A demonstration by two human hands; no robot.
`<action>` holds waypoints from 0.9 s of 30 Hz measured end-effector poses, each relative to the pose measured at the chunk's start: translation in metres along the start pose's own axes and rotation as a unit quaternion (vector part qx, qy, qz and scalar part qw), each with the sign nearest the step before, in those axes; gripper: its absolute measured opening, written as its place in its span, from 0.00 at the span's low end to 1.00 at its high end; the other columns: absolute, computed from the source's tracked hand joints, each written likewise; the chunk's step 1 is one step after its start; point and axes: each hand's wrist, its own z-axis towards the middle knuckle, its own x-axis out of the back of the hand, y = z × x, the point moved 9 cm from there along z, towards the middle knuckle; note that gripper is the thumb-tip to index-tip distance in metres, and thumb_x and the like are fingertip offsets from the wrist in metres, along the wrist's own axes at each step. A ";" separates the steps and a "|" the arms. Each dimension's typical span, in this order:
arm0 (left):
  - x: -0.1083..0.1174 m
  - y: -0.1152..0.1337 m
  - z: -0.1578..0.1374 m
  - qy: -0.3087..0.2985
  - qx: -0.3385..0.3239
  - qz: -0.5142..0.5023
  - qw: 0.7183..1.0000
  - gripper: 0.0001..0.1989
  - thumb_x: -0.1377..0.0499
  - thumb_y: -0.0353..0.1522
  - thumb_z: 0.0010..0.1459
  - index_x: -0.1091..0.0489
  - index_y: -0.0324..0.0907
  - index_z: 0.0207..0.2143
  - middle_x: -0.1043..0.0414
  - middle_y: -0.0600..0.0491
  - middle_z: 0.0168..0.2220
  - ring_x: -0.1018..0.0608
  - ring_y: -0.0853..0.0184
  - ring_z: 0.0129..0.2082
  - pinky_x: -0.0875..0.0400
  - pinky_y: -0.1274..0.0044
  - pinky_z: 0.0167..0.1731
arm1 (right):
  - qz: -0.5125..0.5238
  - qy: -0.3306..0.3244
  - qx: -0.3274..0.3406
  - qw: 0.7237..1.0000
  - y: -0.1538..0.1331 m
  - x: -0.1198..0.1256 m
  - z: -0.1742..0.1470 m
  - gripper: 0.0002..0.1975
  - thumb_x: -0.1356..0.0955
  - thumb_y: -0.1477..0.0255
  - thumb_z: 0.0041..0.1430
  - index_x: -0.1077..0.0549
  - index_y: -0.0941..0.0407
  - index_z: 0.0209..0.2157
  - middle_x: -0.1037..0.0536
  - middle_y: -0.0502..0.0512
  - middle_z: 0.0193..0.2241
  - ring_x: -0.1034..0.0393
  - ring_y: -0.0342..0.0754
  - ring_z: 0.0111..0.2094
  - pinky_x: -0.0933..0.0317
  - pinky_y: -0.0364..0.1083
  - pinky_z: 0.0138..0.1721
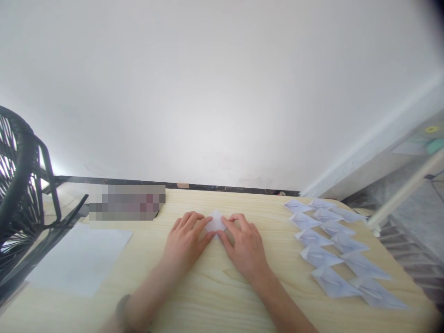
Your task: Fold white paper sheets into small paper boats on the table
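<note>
A small folded white paper [216, 221] lies on the table before me, its top corner pointing away. My left hand [187, 238] grips its left edge between thumb and index finger, the other fingers curled on the table. On the opposite edge, the thumb and index finger of my right hand [244, 240] press the paper in the same way. Several folded paper boats [315, 254] stand in two slanting columns on the right side of the table. The fingertips cover parts of the paper's sides.
White paper sheets [81, 259] lie at the table's left. A blurred-out item [126, 203] sits behind them. A black woven chair [24, 152] stands beyond the left edge. The wooden table [215, 296] meets a white wall [208, 92]; a pale pole [405, 192] rises past the right edge.
</note>
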 end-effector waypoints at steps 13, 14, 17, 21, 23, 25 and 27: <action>0.002 0.006 0.000 -0.007 0.011 0.079 0.997 0.13 0.50 0.37 0.57 0.32 0.44 0.41 0.32 0.50 0.34 0.32 0.62 0.38 0.37 0.72 0.34 | -0.032 0.016 -0.019 0.999 0.002 -0.002 -0.001 0.13 0.39 0.65 0.56 0.30 0.51 0.41 0.32 0.53 0.36 0.36 0.44 0.31 0.43 0.44 0.36; 0.000 0.006 0.001 -0.016 0.009 0.075 0.997 0.14 0.50 0.37 0.57 0.33 0.44 0.44 0.33 0.50 0.34 0.32 0.62 0.37 0.37 0.72 0.34 | -0.030 0.016 -0.017 0.999 0.002 -0.001 -0.001 0.13 0.39 0.65 0.57 0.30 0.51 0.42 0.32 0.53 0.36 0.36 0.44 0.31 0.43 0.44 0.35; -0.004 0.006 0.002 -0.038 -0.007 0.051 0.998 0.19 0.51 0.36 0.57 0.41 0.48 0.52 0.36 0.49 0.35 0.33 0.62 0.37 0.37 0.70 0.36 | -0.019 0.025 -0.007 0.999 0.002 0.001 -0.001 0.12 0.40 0.68 0.58 0.29 0.51 0.41 0.32 0.53 0.36 0.37 0.43 0.29 0.43 0.43 0.34; -0.008 0.006 0.000 -0.050 -0.035 0.024 0.998 0.20 0.53 0.34 0.58 0.43 0.47 0.53 0.39 0.46 0.44 0.37 0.59 0.46 0.39 0.65 0.43 | -0.001 0.026 0.001 1.000 0.003 0.000 -0.001 0.11 0.39 0.69 0.58 0.28 0.51 0.40 0.31 0.51 0.35 0.36 0.42 0.30 0.44 0.43 0.34; -0.009 0.008 -0.001 -0.049 -0.051 0.023 0.997 0.20 0.53 0.33 0.58 0.44 0.45 0.54 0.43 0.46 0.51 0.43 0.57 0.53 0.43 0.63 0.48 | 0.009 0.020 -0.001 1.000 0.003 -0.001 0.000 0.11 0.39 0.69 0.57 0.29 0.50 0.39 0.31 0.51 0.35 0.36 0.42 0.32 0.44 0.44 0.36; -0.011 0.010 -0.002 -0.052 -0.062 0.028 0.996 0.21 0.54 0.32 0.58 0.45 0.45 0.55 0.48 0.47 0.55 0.48 0.56 0.56 0.48 0.61 0.52 | 0.015 0.017 -0.003 1.000 0.003 -0.001 0.000 0.11 0.39 0.69 0.57 0.29 0.50 0.40 0.31 0.51 0.35 0.36 0.42 0.33 0.45 0.44 0.37; -0.013 0.009 -0.003 -0.058 -0.060 0.037 0.996 0.21 0.55 0.32 0.58 0.46 0.46 0.55 0.50 0.48 0.57 0.50 0.56 0.58 0.52 0.59 0.54 | 0.017 0.018 -0.006 1.000 0.003 -0.002 0.000 0.11 0.39 0.69 0.57 0.30 0.51 0.41 0.31 0.51 0.36 0.36 0.43 0.34 0.45 0.44 0.38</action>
